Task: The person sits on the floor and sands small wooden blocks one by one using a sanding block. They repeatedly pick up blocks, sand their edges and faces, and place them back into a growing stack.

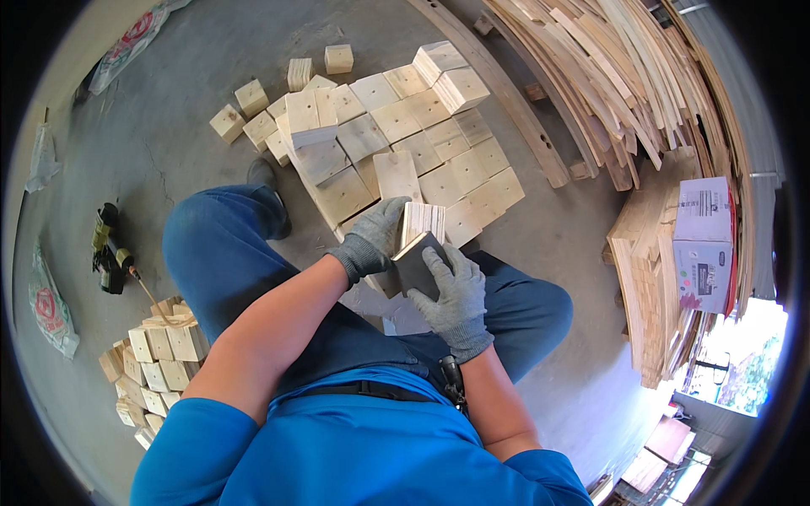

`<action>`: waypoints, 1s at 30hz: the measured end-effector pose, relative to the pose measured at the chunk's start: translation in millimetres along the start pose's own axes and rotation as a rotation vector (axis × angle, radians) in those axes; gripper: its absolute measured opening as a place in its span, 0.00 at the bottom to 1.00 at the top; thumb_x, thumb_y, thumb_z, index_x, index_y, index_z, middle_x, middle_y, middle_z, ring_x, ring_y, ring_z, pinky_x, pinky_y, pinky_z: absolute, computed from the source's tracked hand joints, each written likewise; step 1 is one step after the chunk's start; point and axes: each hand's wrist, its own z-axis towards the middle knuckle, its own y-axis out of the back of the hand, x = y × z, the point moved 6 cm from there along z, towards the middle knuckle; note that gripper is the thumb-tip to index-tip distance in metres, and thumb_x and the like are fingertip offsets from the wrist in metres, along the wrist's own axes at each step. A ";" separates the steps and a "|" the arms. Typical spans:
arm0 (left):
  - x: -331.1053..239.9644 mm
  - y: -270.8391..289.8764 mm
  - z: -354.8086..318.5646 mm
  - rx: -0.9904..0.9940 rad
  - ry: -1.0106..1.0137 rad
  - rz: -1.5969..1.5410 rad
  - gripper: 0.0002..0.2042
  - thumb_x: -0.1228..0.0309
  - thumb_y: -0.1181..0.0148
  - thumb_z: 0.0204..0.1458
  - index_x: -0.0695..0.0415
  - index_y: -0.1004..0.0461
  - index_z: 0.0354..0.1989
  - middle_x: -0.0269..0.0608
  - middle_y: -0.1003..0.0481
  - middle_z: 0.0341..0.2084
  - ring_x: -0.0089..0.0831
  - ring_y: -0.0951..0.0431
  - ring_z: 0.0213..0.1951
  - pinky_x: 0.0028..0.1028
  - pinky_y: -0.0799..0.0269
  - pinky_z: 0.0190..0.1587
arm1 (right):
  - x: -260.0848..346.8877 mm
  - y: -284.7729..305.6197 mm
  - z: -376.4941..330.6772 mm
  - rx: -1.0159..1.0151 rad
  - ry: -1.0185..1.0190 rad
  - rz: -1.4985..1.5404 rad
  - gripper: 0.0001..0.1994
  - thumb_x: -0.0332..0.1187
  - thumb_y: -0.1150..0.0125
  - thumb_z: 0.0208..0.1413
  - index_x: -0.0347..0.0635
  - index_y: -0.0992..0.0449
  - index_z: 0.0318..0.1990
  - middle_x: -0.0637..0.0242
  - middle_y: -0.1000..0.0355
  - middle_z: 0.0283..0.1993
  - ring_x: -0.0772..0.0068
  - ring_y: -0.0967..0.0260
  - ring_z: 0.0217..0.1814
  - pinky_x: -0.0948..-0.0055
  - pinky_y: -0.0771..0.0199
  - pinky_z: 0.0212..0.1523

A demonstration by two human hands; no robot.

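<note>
My left hand (371, 239), in a grey knit glove, grips a small stack of thin square wooden pieces (424, 219) from its left side. My right hand (453, 291), also gloved, presses a dark flat rectangular pad (415, 263) against the near face of that stack. Both hands are above my knees, which are in blue trousers. Just beyond the hands, square wooden blocks (396, 135) lie in tight rows on the concrete floor, some stacked two high.
More wooden blocks (156, 358) are piled at my lower left, with a black and yellow tool (108, 251) beside them. Long curved wood strips (607, 76) lean at the upper right. A cardboard box (704, 244) sits on stacked boards at right.
</note>
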 end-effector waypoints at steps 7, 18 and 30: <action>-7.2 4.9 -1.7 0.021 0.040 -0.090 0.54 0.56 0.16 0.37 0.57 0.40 0.74 0.57 0.31 0.65 0.55 0.31 0.67 0.43 0.34 0.71 | -6.9 -0.4 43.3 -0.051 0.039 0.035 0.38 0.43 0.21 0.46 0.53 0.25 0.69 0.52 0.32 0.68 0.43 0.32 0.67 0.44 0.34 0.65; -9.7 7.9 -0.1 0.031 0.080 -0.063 0.56 0.51 0.14 0.35 0.57 0.41 0.74 0.55 0.31 0.66 0.52 0.29 0.68 0.41 0.32 0.71 | -82.0 8.0 116.2 -0.216 -0.286 0.242 0.38 0.45 0.20 0.49 0.39 0.24 0.68 0.47 0.26 0.65 0.44 0.28 0.67 0.54 0.29 0.70; -46.7 57.2 -8.9 -0.320 -0.255 0.073 0.54 0.58 0.14 0.34 0.57 0.40 0.72 0.56 0.32 0.67 0.59 0.31 0.69 0.47 0.32 0.71 | -127.2 -30.7 21.8 -0.278 -0.555 0.380 0.39 0.39 0.18 0.50 0.32 0.27 0.68 0.44 0.25 0.65 0.46 0.28 0.68 0.57 0.29 0.70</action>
